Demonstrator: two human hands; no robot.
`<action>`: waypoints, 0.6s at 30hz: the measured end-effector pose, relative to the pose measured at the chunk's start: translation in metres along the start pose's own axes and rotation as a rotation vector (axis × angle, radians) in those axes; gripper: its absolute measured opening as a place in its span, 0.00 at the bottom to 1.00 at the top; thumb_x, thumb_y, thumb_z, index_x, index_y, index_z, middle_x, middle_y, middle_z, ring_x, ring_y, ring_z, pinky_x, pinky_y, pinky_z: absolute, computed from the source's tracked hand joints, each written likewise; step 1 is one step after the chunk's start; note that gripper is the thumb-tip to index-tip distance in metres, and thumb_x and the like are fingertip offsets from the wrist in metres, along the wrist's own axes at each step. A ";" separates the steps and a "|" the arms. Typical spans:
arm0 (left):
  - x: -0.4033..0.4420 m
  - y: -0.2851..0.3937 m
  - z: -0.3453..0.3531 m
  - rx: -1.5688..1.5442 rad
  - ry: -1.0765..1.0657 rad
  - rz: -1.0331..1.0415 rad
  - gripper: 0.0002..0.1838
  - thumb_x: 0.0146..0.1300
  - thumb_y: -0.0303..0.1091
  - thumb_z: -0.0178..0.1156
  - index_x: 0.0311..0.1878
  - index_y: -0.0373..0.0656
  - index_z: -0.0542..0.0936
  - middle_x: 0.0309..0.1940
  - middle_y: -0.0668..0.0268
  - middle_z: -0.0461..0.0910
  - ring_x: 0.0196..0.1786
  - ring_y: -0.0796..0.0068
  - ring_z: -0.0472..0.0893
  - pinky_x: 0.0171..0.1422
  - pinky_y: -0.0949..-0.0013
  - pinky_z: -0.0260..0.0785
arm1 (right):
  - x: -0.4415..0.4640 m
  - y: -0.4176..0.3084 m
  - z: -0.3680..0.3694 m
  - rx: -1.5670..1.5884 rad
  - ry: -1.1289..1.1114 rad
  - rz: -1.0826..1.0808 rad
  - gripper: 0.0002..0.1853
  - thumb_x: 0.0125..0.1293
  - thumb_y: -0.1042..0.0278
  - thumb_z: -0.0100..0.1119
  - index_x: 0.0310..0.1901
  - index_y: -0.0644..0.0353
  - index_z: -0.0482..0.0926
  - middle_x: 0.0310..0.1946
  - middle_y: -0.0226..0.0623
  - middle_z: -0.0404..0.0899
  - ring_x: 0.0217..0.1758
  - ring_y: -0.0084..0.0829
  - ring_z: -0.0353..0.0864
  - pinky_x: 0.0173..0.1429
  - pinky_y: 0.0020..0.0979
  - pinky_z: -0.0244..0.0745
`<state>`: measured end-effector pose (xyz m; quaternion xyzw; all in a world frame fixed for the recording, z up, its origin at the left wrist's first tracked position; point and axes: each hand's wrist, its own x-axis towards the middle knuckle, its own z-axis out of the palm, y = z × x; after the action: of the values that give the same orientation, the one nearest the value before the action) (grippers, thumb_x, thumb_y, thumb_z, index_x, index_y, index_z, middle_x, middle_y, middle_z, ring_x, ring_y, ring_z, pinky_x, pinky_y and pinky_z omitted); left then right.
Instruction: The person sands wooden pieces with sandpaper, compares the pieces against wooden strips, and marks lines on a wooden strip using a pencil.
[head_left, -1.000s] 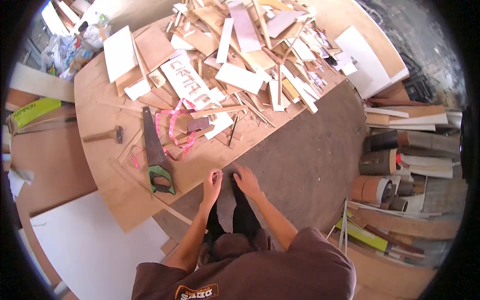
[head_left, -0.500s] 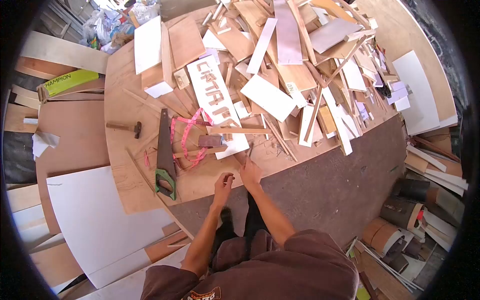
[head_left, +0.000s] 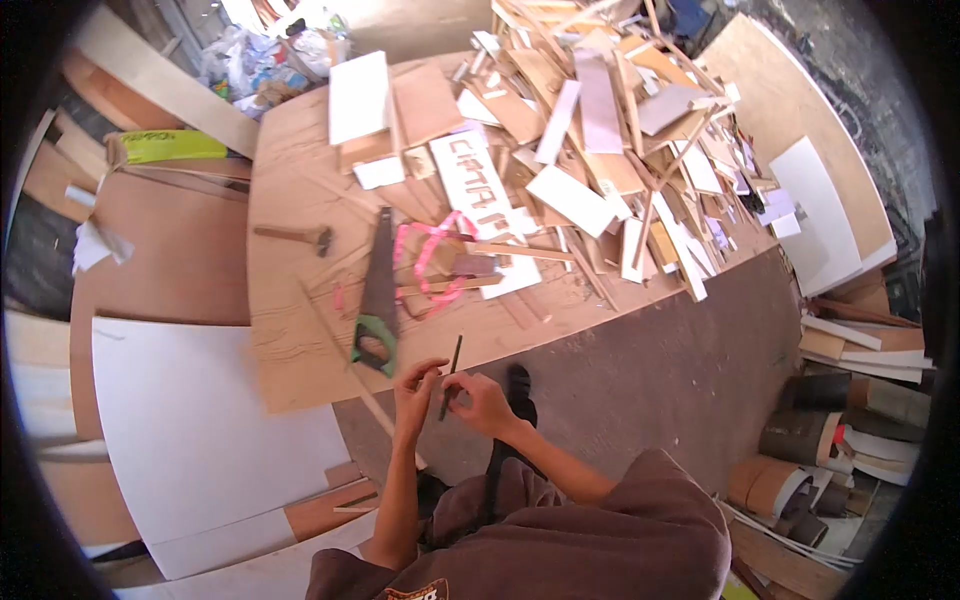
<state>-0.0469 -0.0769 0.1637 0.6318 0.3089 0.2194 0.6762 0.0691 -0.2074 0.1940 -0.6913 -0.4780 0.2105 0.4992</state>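
My right hand [head_left: 480, 404] is closed in a pinch on a thin dark stick, much like a pencil [head_left: 455, 358], which slants upward in front of the table's edge. Close beside it, my left hand [head_left: 414, 392] has its fingers curled together; whatever they hold, if anything, is hidden. Beyond the hands, on the table, lie a handsaw [head_left: 377, 290] with a green handle and a pink tape measure [head_left: 430, 245]. A brownish block [head_left: 474, 265] and wood strips rest by a white board [head_left: 470, 185] bearing brown letters.
A hammer [head_left: 300, 236] lies left on the plywood table [head_left: 290, 300]. Wood offcuts [head_left: 600, 130] are heaped at the back and right. A large white panel [head_left: 210, 430] leans on the left. Curved wood pieces [head_left: 765, 475] sit on the floor at right.
Both hands have drawn back from the table's edge toward my body and slightly left. The pencil-like stick has come up off the table with my right hand. The view has shifted.
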 end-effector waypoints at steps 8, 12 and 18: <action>-0.145 0.013 -0.176 0.673 0.200 0.435 0.21 0.62 0.21 0.67 0.60 0.45 0.85 0.53 0.61 0.84 0.58 0.61 0.80 0.58 0.62 0.72 | -0.039 -0.122 0.176 0.251 0.018 0.156 0.14 0.78 0.60 0.58 0.40 0.63 0.79 0.23 0.25 0.74 0.27 0.18 0.71 0.33 0.24 0.68; -0.193 0.028 -0.248 0.362 0.246 0.179 0.17 0.61 0.20 0.67 0.54 0.43 0.87 0.48 0.58 0.84 0.51 0.59 0.83 0.54 0.62 0.75 | -0.023 -0.192 0.234 0.319 -0.080 0.154 0.14 0.79 0.58 0.57 0.50 0.63 0.79 0.26 0.27 0.75 0.31 0.20 0.72 0.38 0.26 0.70; -0.167 0.039 -0.294 0.390 0.301 0.520 0.17 0.63 0.22 0.67 0.55 0.42 0.87 0.48 0.57 0.85 0.47 0.64 0.83 0.50 0.67 0.75 | 0.006 -0.190 0.288 0.347 -0.170 0.075 0.15 0.77 0.64 0.58 0.58 0.63 0.77 0.31 0.32 0.79 0.34 0.23 0.77 0.42 0.28 0.75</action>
<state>-0.3662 0.0239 0.2223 0.7671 0.2701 0.4116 0.4114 -0.2355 -0.0530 0.2451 -0.5921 -0.4488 0.3658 0.5605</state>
